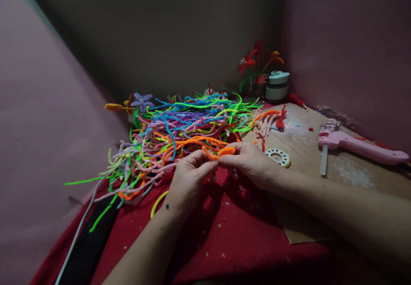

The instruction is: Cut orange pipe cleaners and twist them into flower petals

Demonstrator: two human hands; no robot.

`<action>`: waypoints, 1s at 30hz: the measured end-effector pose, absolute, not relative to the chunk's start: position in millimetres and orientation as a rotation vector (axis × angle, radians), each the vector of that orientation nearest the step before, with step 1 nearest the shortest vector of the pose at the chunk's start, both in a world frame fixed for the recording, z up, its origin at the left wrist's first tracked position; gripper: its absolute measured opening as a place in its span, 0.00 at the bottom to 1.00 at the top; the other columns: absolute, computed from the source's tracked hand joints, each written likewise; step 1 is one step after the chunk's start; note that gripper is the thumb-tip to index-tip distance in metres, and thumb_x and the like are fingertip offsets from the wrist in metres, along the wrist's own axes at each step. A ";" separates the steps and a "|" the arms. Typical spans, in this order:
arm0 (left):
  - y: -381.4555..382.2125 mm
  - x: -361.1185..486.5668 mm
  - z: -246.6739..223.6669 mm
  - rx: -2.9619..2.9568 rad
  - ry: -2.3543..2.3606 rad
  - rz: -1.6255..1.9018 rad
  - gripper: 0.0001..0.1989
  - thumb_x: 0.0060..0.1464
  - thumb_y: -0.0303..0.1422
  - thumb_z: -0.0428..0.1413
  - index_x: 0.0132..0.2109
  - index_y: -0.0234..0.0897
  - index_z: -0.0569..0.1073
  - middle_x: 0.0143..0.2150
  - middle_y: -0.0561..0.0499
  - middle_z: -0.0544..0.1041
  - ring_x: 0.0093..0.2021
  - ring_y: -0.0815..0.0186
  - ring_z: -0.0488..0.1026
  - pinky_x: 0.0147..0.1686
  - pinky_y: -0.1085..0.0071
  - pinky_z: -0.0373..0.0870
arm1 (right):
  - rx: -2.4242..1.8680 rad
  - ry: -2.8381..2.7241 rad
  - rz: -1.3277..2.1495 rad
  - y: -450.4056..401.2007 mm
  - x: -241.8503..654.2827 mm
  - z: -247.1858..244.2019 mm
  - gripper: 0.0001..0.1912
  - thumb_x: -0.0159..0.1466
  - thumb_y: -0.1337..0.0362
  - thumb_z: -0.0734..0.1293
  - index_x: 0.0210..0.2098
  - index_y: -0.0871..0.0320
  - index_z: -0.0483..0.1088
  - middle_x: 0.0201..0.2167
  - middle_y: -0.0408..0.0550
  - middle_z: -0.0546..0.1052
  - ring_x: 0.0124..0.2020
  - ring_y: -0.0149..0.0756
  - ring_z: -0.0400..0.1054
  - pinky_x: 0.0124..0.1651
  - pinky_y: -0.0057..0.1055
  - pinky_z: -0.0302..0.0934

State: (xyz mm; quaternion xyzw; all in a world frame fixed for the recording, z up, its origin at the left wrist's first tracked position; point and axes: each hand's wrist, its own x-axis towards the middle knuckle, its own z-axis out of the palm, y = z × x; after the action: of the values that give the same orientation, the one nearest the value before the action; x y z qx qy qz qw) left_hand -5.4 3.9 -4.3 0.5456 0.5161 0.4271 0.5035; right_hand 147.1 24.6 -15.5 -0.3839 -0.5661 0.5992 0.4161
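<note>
My left hand (196, 174) and my right hand (241, 161) meet over the red cloth, fingertips pinched together. Between them is a bent orange pipe cleaner (226, 151), with one looped part standing above my right fingertips. My left thumb and forefinger close on its other part. The lower fingers of both hands are partly hidden. Just behind them spreads a big heap of pipe cleaners (192, 122) in green, blue, pink, purple and orange.
A pink glue gun (362, 144) lies on a brown board (302, 148) at right, near a round holed disc (278, 157). Behind stand pipe-cleaner flowers (247, 62) and a lidded container (277, 85). A pale cable (80, 225) runs down the left over the red cloth (199, 242).
</note>
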 end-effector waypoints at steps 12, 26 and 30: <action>-1.4 -4.9 -5.5 1.780 1.265 1.210 0.02 0.49 0.27 0.55 0.33 0.37 0.72 0.29 0.53 0.72 0.27 0.70 0.67 0.30 0.75 0.65 | -0.887 -1.441 1.544 26.6 147.9 -20.0 0.07 0.51 0.68 0.62 0.17 0.60 0.64 0.13 0.37 0.60 0.14 0.23 0.51 0.19 0.25 0.44; 4.9 -18.8 2.1 1.322 1.077 0.910 0.06 0.52 0.32 0.55 0.34 0.33 0.73 0.26 0.53 0.72 0.23 0.75 0.67 0.26 0.79 0.62 | -0.877 -1.576 1.457 27.8 152.3 -14.8 0.05 0.51 0.69 0.63 0.21 0.62 0.69 0.16 0.39 0.64 0.17 0.24 0.55 0.20 0.24 0.49; 10.6 -26.5 0.9 1.174 1.008 0.791 0.04 0.48 0.30 0.58 0.31 0.32 0.71 0.25 0.55 0.69 0.21 0.77 0.65 0.24 0.80 0.60 | -0.969 -1.730 1.305 26.8 152.1 -12.6 0.04 0.52 0.69 0.62 0.24 0.62 0.69 0.17 0.38 0.64 0.19 0.23 0.55 0.21 0.23 0.48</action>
State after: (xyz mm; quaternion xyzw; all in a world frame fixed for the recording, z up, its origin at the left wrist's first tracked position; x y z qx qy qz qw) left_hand -26.5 10.6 0.9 0.5158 0.4431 0.3475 0.6457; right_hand 152.1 26.8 -12.6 -0.3786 -0.6757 0.5099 0.3743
